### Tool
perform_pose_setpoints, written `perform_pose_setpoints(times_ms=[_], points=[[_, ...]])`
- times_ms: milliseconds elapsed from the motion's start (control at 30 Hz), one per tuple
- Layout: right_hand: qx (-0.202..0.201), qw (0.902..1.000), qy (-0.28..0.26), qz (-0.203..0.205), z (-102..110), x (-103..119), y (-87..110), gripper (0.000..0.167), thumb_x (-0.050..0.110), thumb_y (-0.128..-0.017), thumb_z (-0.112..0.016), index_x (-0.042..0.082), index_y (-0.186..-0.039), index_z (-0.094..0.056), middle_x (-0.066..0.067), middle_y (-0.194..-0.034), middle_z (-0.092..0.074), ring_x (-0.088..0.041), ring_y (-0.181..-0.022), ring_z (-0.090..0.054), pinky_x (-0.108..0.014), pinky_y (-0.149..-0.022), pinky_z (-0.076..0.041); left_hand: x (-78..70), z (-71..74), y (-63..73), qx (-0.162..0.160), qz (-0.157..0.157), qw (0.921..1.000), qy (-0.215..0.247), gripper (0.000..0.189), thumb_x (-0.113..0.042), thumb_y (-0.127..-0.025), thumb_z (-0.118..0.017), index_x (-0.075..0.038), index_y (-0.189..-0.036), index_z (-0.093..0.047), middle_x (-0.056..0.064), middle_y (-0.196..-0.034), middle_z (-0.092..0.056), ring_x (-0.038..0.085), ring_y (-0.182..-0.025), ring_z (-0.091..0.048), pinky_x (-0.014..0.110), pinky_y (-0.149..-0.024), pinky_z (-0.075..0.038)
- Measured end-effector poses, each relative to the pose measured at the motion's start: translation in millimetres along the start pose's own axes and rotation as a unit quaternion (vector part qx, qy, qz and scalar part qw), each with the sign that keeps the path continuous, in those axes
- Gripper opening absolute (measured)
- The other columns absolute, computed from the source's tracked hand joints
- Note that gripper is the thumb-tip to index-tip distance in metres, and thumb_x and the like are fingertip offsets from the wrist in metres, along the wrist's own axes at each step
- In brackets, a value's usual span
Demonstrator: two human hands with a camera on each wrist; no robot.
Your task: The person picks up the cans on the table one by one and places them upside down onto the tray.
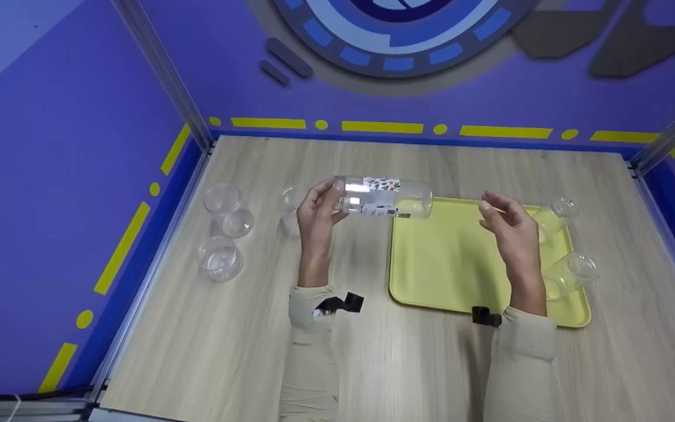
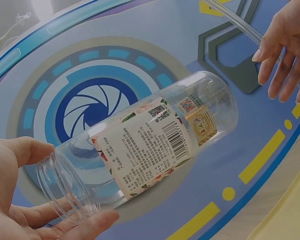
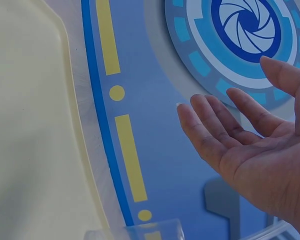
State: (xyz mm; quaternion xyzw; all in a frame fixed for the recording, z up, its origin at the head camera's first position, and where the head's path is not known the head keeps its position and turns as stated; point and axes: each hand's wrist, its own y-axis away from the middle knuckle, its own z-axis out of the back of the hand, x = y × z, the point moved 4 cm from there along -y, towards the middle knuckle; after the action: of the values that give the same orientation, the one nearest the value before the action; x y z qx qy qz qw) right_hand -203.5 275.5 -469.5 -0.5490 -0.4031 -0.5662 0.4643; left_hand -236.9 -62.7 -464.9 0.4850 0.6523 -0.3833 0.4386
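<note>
The fingers of my left hand (image 1: 317,214) curl round the threaded neck of a clear bottle (image 1: 384,196), thumb pressed along one side and fingertips on the other. It lies sideways above the bench (image 1: 367,351), its base reaching past my grip towards my right hand (image 1: 513,234). Those right fingers are loosely bent, hold nothing and are apart from the base. The printed label (image 2: 145,145) sits between my two hands, free of my fingers.

With all the weight hanging from the neck, I'd judge it best to pinch evenly, without squeezing the thin wall, and keep the right fingers ready to steady the base should it dip.

Below my right fingers is the yellow tray (image 1: 443,264); by its right edge, just beyond them, are one clear container (image 1: 551,220) and, nearer me, another clear container (image 1: 572,275). More clear containers (image 1: 220,261) stand left of my left fingers, so I'd swing that elbow carefully.
</note>
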Motion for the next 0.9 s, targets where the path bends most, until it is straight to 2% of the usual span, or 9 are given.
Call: perform_pose_setpoints(times_ms=[433,900], points=[[0.009,1.0000,-0.002,0.002,-2.0,2.0,-0.2,0.054,0.029,-0.105,-0.069,-0.003,-0.147,-0.058,-0.019,-0.145,-0.058,-0.015,-0.124,-0.061,-0.024,-0.099,-0.053,-2.1,-3.5,0.2,-0.005,0.006,0.9999,0.015,0.042,-0.025,-0.100,-0.072,0.002,-0.131,-0.068,0.016,-0.115,-0.069,0.025,-0.103,-0.068,0.035,-0.081,-0.062],[0.009,0.9999,-0.007,0.009,-6.0,2.0,1.2,0.052,0.027,-0.106,-0.069,-0.004,-0.146,-0.058,-0.017,-0.145,-0.059,-0.014,-0.122,-0.062,-0.028,-0.100,-0.054,0.2,-4.9,3.5,0.006,-0.002,1.0000,0.002,0.043,-0.026,-0.101,-0.071,0.002,-0.134,-0.066,0.016,-0.118,-0.070,0.027,-0.107,-0.069,0.037,-0.084,-0.062]])
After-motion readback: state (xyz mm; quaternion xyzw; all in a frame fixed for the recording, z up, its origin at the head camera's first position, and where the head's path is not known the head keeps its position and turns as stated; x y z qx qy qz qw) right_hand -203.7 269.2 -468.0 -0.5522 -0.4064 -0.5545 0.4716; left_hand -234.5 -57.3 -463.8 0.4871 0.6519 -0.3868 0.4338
